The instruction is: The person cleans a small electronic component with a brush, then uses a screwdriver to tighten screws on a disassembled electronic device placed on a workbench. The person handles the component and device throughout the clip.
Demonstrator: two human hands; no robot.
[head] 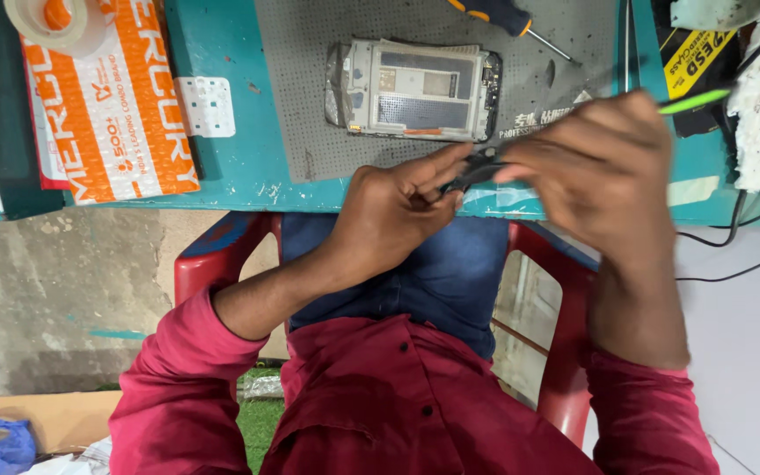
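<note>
Left hand (398,211) pinched shut on a small dark part (477,167), thumb and forefinger at its near end. Right hand (604,163) closed around a green-tipped tool (692,101), blurred; tool end seems to meet the same part, contact point hidden behind fingers.

Part sits between the two grips, just above the tabletop (239,167) edge, over the lap. Opened phone (415,88) lies face down on the grey mat (310,105), beyond the left grip and well apart from it. Screwdriver (503,18) farther off still, past the phone.

Judgement: best done with left pinch kept firm and low, wrist braced on tabletop edge, tool worked in small strokes. Risk: part slipping into lap.
</note>
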